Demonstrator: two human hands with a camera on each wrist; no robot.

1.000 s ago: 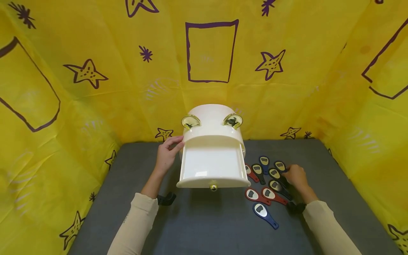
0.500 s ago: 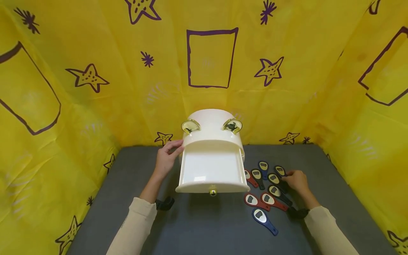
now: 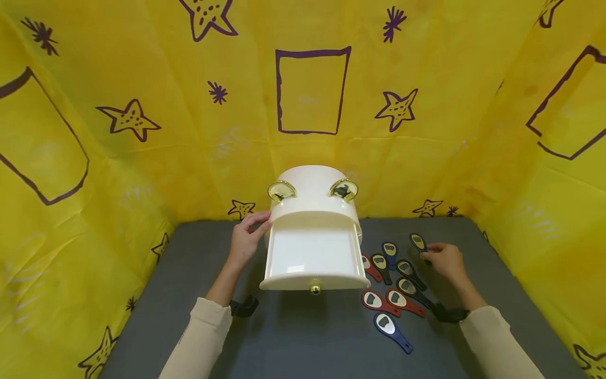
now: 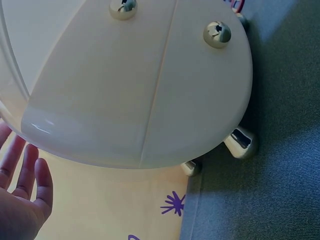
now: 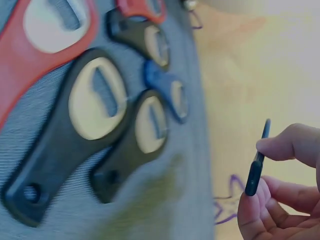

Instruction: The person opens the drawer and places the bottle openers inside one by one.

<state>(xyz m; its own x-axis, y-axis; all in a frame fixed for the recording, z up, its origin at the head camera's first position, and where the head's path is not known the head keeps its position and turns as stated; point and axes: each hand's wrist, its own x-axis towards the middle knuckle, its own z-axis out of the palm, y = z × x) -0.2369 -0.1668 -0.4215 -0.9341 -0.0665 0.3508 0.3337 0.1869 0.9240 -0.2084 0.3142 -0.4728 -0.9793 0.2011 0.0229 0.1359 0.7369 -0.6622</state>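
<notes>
A cream rounded box (image 3: 313,190) with two gold-rimmed ear-like discs stands at the middle back, its drawer (image 3: 310,252) pulled out and bare inside. My left hand (image 3: 244,241) rests its extended fingertips against the box's left side, beside the drawer; in the left wrist view the fingers (image 4: 26,172) lie along the curved edge. On the right, my right hand (image 3: 446,260) pinches a dark blue bottle opener (image 3: 418,242) by its handle between thumb and fingers. The right wrist view shows this bottle opener (image 5: 256,172) edge-on, up off the table.
Several bottle openers, red, black and blue, lie right of the drawer, among them a blue one (image 3: 387,325) nearest the front and a black one (image 5: 97,100). The dark table (image 3: 303,342) is enclosed by yellow patterned cloth (image 3: 189,173). A gold knob (image 3: 315,289) juts from the drawer front.
My right hand has picked up the dark blue bottle opener and moved it slightly up and away from the black ones. The left hand stays at the box; the head view has tilted up a little.
</notes>
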